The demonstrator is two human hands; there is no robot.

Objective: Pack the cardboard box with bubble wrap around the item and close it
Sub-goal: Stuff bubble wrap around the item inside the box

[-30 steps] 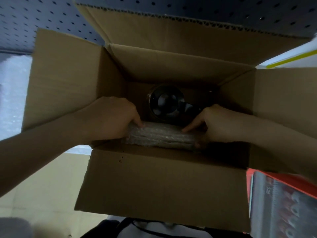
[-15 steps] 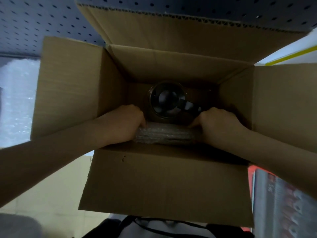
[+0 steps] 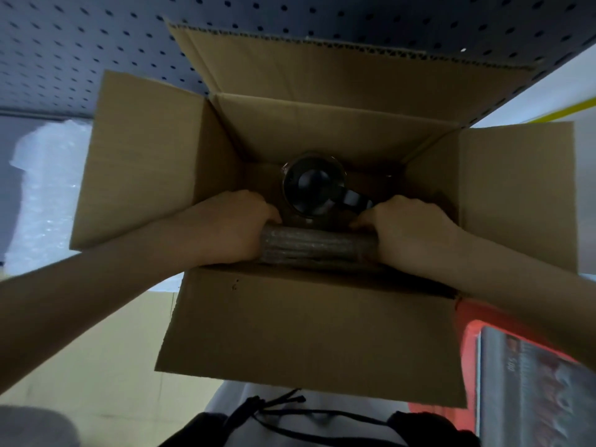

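An open cardboard box [image 3: 303, 330] stands in front of me with all its flaps spread out. Deep inside sits a dark mug [image 3: 312, 187], its handle pointing right. Between the mug and the box's near wall lies a folded wad of bubble wrap [image 3: 317, 246]. My left hand [image 3: 235, 227] grips the wad's left end and my right hand [image 3: 409, 230] grips its right end, both reaching down inside the box. The wad's lower part is hidden behind the near wall.
More bubble wrap [image 3: 45, 195] lies on the surface left of the box. A red-edged box or package [image 3: 532, 382] sits at the lower right. A dark pegboard wall [image 3: 80, 50] rises behind. A white and yellow object [image 3: 564, 101] is at the far right.
Both hands have pushed the bubble wrap wad lower into the box beside the mug, and the hands have closed more firmly over its ends. The view has shifted slightly.
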